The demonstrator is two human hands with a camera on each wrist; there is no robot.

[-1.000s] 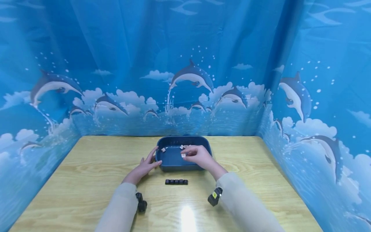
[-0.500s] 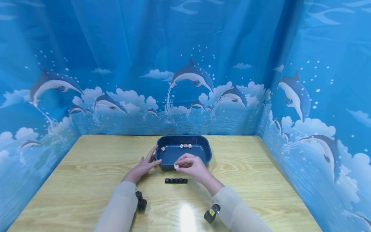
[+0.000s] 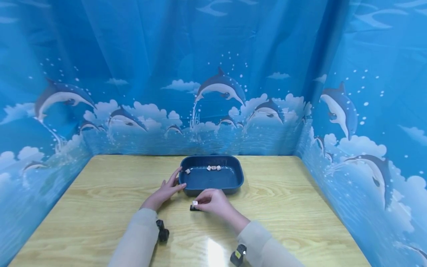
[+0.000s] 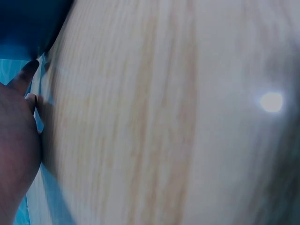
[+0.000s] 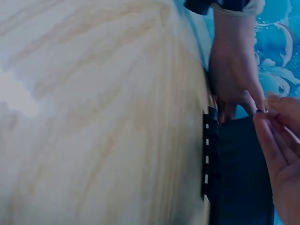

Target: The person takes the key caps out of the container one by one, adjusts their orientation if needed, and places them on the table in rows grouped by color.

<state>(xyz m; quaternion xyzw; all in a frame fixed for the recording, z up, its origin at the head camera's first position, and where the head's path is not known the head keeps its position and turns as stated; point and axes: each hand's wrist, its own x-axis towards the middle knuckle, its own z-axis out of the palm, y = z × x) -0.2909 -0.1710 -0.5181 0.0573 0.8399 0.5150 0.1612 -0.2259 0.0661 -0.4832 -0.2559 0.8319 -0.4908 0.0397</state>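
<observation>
My right hand [image 3: 216, 202] pinches a small white keycap-like block [image 3: 195, 203] between thumb and fingers. The block overlaps the left end of a short row of black keycap-like pieces [image 3: 193, 208] on the table, and the hand hides the rest of that row in the head view. In the right wrist view the black row [image 5: 211, 157] shows as a line of several pieces, with the fingers off to its right. My left hand [image 3: 165, 193] rests against the left end of a dark blue tray [image 3: 231, 190], thumb and fingers spread at its rim.
Inside the tray lie a white block [image 3: 187, 171] at the left and 3 more white blocks [image 3: 214, 168] along the back. The tray stands on a wood-grain table [image 3: 283, 207]. A blue dolphin-print curtain [image 3: 150, 92] rises behind the table's far edge.
My right hand has carried the white block out of the tray, toward me and left, over the left end of the black row. The left hand stays at the tray.
</observation>
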